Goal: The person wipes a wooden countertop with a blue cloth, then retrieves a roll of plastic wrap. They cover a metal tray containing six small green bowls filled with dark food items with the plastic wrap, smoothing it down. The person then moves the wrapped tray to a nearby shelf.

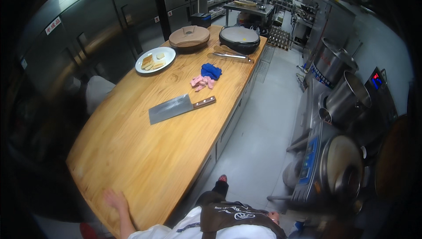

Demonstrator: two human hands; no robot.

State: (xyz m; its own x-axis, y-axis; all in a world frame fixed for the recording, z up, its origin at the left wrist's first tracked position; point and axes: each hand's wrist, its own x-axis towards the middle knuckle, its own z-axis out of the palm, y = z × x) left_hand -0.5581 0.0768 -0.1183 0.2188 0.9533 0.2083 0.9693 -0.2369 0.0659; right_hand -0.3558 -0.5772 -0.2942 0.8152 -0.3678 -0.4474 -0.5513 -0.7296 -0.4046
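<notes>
My left hand (115, 199) rests on or just over the near left end of a wooden worktop (132, 160); it is blurred and holds nothing that I can see. At my side, by the brown apron (227, 217), only part of my right hand (273, 216) shows, its fingers hidden. Farther up the worktop lies a Chinese cleaver (171, 109), its brown handle pointing right. Beyond it are a crumpled pink cloth (202, 82) and a blue cloth (211, 71) touching each other. A white plate (169, 54) at the left edge holds several pieces of browned flatbread (147, 61).
A brown-lidded round pan (189, 36), an electric griddle (239, 38) and metal tongs (230, 55) occupy the far end. Steel refrigerators (92, 18) line the left. Across the aisle floor (257, 113) stand a steel stockpot (346, 94) and a round cooker (343, 166).
</notes>
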